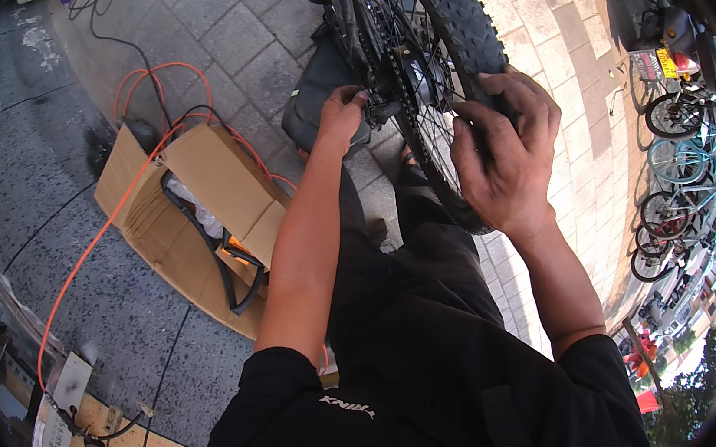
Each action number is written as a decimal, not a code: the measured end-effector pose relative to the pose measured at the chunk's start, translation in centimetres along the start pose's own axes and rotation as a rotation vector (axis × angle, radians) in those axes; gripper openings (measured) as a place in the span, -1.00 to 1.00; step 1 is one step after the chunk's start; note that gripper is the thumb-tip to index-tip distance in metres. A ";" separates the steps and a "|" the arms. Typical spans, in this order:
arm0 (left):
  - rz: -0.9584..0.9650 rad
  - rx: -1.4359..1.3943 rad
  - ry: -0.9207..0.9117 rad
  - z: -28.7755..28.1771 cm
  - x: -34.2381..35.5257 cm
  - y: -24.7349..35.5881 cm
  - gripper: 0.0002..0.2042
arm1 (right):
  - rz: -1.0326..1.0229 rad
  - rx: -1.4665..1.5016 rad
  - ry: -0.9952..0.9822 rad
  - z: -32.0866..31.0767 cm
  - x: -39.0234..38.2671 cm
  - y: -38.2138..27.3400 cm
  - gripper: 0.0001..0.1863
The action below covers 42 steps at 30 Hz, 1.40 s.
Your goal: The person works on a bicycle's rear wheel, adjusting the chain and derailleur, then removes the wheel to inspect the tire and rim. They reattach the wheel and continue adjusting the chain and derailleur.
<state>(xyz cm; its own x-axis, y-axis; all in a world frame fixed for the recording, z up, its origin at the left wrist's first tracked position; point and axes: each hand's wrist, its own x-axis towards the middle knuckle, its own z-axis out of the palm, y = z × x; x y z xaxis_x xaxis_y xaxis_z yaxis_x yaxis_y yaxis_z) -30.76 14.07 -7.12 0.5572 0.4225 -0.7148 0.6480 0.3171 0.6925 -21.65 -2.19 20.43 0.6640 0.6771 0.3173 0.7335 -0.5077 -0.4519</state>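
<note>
A bicycle wheel with a black knobby tyre (460, 16) stands upright in front of me. Its thin spokes and dark hub parts face my left side. My right hand (508, 142) curls over the near part of the tyre, thumb on the spoke side and fingers across the tread. Beside the hub, my left hand (342, 119) is closed in a pinch next to the dark derailleur (381, 114). What lies between its fingertips is too small to make out. A dark frame tube (342, 16) runs up from the hub toward the top edge.
An open cardboard box (155, 245) with black parts inside stands at my left. An orange hose (86, 252) loops across it and over the floor. Behind my left hand sits a dark grey bag (310, 98). Parked bicycles (681, 160) line the far right of the paving.
</note>
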 end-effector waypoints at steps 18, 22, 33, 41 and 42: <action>-0.244 -0.080 0.018 0.0 0.7 0.1 -0.67 | -0.016 0.001 0.000 -0.2 -0.1 0.2 -0.64; 0.011 -0.165 -0.022 0.4 0.1 -0.8 -0.61 | 0.101 0.049 0.107 0.3 -0.4 0.4 -0.37; -0.160 0.143 -0.073 -0.5 0.6 1.1 -0.47 | 0.556 0.096 -0.207 -0.4 2.3 -0.7 -0.19; -0.143 0.138 -0.059 -0.5 0.1 1.5 -0.56 | 0.581 0.056 -0.211 -0.2 2.0 -0.7 -0.20; -0.123 0.159 -0.060 -0.5 0.2 1.4 -0.57 | 0.580 0.056 -0.208 -0.2 1.9 -0.8 -0.20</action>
<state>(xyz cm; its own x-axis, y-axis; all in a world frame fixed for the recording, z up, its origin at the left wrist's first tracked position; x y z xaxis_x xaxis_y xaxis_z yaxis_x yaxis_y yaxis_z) -30.02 14.99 -6.26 0.4953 0.3363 -0.8010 0.7844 0.2230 0.5787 -20.94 -0.64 21.50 0.9062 0.3914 -0.1602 0.2485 -0.7993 -0.5472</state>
